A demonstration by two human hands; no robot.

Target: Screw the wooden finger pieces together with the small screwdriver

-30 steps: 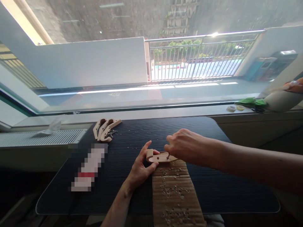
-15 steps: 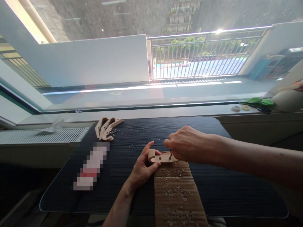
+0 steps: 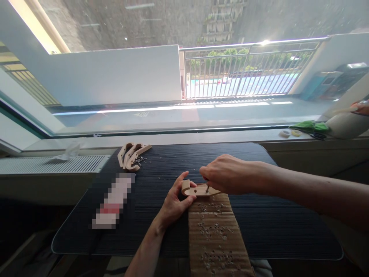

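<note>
At the far end of a corrugated cardboard strip (image 3: 213, 238), a pale wooden hook (image 3: 201, 191) lies with its curved end to the left. My left hand (image 3: 177, 200) grips that curved end, thumb in front and fingers behind, the index finger raised. Above the hook, my right hand (image 3: 221, 175) is closed around a thin metal shaft (image 3: 207, 187), like a screwdriver's, whose upper part the fist hides. The shaft's lower end stands upright at the hook's right-hand hole; a second hole, left of it, is uncovered.
More wooden hooks (image 3: 131, 156) and several loose screws (image 3: 140, 161) lie at the back left of the black table (image 3: 161, 157). A blurred-out pinkish item (image 3: 113, 200) is on the left. Tape rolls (image 3: 290, 133) and a green item (image 3: 307, 125) sit on the windowsill.
The view has shifted slightly. Both hands keep the same grip on the hook and the metal shaft, with hardly any visible motion between them.
</note>
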